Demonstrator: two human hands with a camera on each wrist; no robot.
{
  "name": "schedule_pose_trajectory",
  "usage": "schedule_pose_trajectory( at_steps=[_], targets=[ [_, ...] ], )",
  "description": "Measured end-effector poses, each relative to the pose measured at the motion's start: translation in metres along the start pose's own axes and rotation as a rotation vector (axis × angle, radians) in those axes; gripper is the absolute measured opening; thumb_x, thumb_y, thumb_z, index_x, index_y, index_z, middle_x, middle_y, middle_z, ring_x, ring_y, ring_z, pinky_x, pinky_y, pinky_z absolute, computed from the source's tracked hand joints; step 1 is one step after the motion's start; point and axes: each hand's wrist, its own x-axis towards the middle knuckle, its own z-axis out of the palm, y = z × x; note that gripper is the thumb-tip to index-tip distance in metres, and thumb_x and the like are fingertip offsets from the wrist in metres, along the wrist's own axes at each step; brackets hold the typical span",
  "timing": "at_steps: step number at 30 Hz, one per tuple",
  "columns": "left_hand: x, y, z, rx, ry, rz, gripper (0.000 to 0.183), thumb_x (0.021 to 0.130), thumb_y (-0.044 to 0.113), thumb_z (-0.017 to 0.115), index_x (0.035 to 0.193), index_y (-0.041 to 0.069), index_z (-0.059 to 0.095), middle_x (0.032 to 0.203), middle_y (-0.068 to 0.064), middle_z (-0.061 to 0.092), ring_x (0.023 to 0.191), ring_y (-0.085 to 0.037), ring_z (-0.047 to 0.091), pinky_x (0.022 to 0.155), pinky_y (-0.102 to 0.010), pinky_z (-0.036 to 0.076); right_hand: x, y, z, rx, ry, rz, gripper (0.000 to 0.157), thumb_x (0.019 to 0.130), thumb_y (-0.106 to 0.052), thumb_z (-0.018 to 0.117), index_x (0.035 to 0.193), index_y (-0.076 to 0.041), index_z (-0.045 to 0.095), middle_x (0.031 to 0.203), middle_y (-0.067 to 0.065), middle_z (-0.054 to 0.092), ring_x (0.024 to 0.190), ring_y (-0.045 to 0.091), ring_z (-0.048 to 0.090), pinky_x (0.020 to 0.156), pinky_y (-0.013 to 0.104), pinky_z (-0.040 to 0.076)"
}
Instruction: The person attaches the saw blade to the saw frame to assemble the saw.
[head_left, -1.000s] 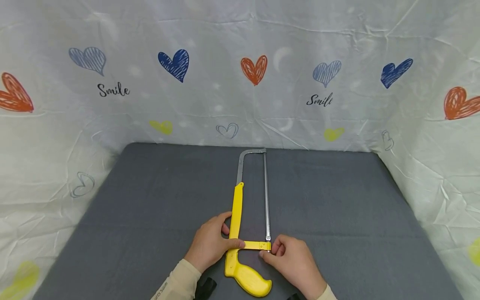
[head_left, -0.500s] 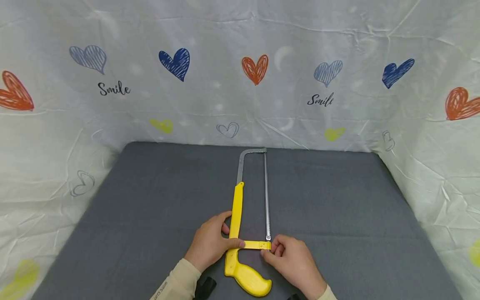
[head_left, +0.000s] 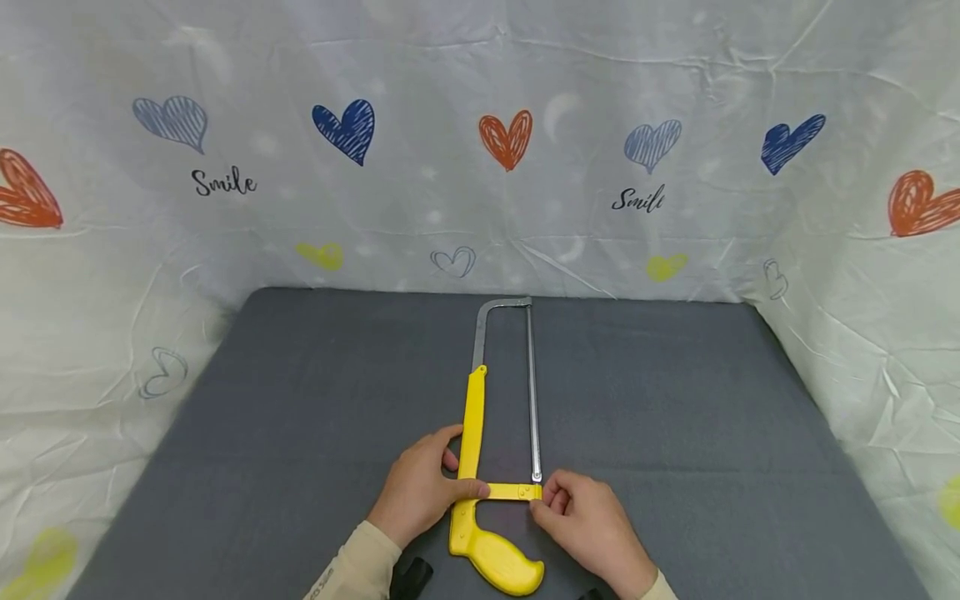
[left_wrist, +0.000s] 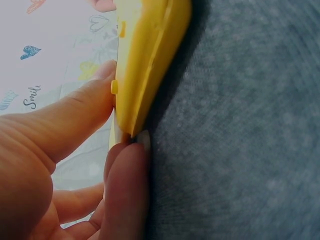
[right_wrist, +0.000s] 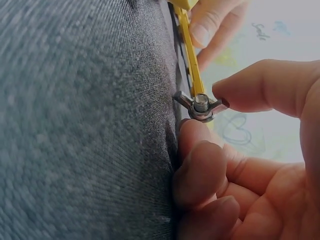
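A hacksaw (head_left: 472, 425) with a yellow handle and grey metal front frame lies on the dark cloth, pointing away from me. Its blade (head_left: 533, 400) runs along the right side. My left hand (head_left: 420, 479) grips the yellow frame above the handle, thumb over the top and fingers at its left edge. The left wrist view shows the yellow handle end (left_wrist: 150, 55) close up. At the blade's near end, the right wrist view shows a metal wing nut (right_wrist: 201, 105) on a threaded bolt. My right hand (head_left: 588, 512) pinches it, thumb on one wing and curled fingers below.
The grey cloth-covered surface (head_left: 675, 400) spreads around the saw. A white sheet (head_left: 420, 183) printed with hearts hangs behind and at both sides. Black objects, one of them a cylinder (head_left: 412, 577), show near both wrists.
My right thumb tip has shifted slightly right at the near end of the blade. The left hand and the hacksaw stay in place.
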Motion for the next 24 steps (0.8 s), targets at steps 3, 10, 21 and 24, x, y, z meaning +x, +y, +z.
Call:
schedule_pose_trajectory(
  at_steps=[3, 10, 21, 24],
  targets=[
    [0.0000, 0.0000, -0.0002, 0.000, 0.003, 0.004, 0.097, 0.073, 0.042, 0.101, 0.154, 0.011, 0.059, 0.095, 0.000, 0.061, 0.078, -0.019, 0.054, 0.069, -0.033, 0.046, 0.0002, 0.0008, -0.0006, -0.003, -0.004, -0.015, 0.020, 0.090, -0.025, 0.083, 0.079, -0.022, 0.066, 0.063, -0.012, 0.052, 0.051, 0.002, 0.043, 0.050, 0.021, 0.034],
    [0.0003, -0.0008, 0.0004, -0.002, 0.004, 0.002, 0.096, 0.073, 0.042, 0.101, 0.153, 0.012, 0.059, 0.094, 0.000, 0.061, 0.078, -0.019, 0.054, 0.069, -0.033, 0.046, 0.0009, 0.0041, -0.0002, -0.009, -0.004, -0.038, 0.021, 0.091, -0.023, 0.081, 0.078, -0.024, 0.065, 0.063, -0.013, 0.051, 0.051, 0.001, 0.042, 0.051, 0.020, 0.032],
    [0.0005, -0.0013, 0.0013, 0.000, 0.008, -0.002, 0.096, 0.072, 0.043, 0.101, 0.153, 0.013, 0.060, 0.094, 0.000, 0.062, 0.078, -0.019, 0.054, 0.069, -0.033, 0.046, 0.0011, 0.0057, -0.0010, -0.042, -0.014, -0.064, 0.022, 0.095, -0.020, 0.079, 0.080, -0.024, 0.064, 0.066, -0.013, 0.052, 0.053, 0.001, 0.043, 0.051, 0.021, 0.034],
    [0.0008, -0.0006, 0.0017, 0.004, 0.010, 0.002, 0.096, 0.072, 0.043, 0.102, 0.153, 0.013, 0.060, 0.094, 0.000, 0.062, 0.078, -0.019, 0.054, 0.069, -0.033, 0.046, 0.0008, 0.0072, -0.0004, -0.037, -0.003, -0.082, 0.022, 0.095, -0.020, 0.080, 0.080, -0.025, 0.063, 0.065, -0.014, 0.051, 0.052, 0.000, 0.043, 0.051, 0.022, 0.033]
  ],
)
